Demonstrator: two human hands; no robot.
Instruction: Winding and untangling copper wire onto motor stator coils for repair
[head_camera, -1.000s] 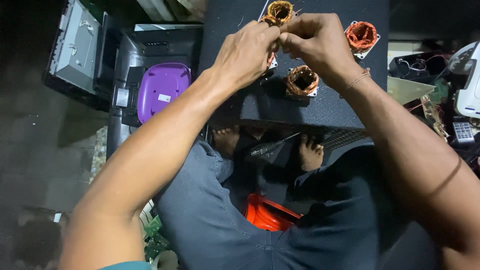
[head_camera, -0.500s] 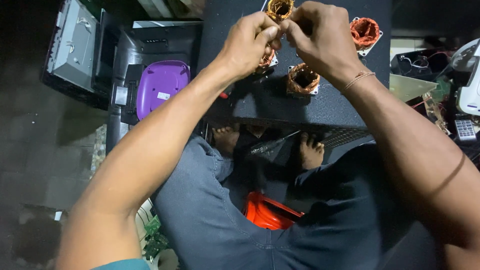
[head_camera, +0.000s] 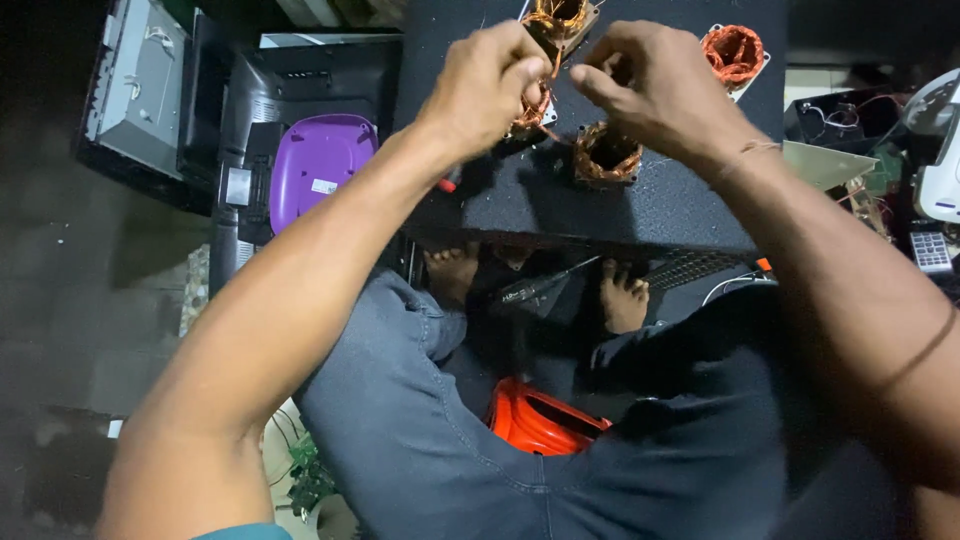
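Seen from above, the person sits with bare feet under a black work board (head_camera: 640, 200) whose dark, gritty top carries several copper-wound motor coils. The left hand (head_camera: 485, 85) is clenched, thumb and fingers pinched on a small copper coil (head_camera: 530, 110) that sits on the board just beneath the knuckles; most of that coil is hidden by the hand. The right hand (head_camera: 655, 85) is raised close beside it, forefinger and thumb curled toward the left hand as if nipping a fine strand, though the wire itself is too thin to make out, so I cannot tell whether anything is actually gripped. Directly below the right hand stands a second coil (head_camera: 607, 155), open at its top, on the board. A third coil (head_camera: 562, 18) lies at the far edge between the 2 hands, and a redder fourth coil (head_camera: 733, 52) rests to the right, apart from both hands. Off the board to the left a purple lid (head_camera: 320, 160) lies on a dark appliance casing (head_camera: 300, 75). An orange-red container (head_camera: 540, 420) shows between the person's knees.
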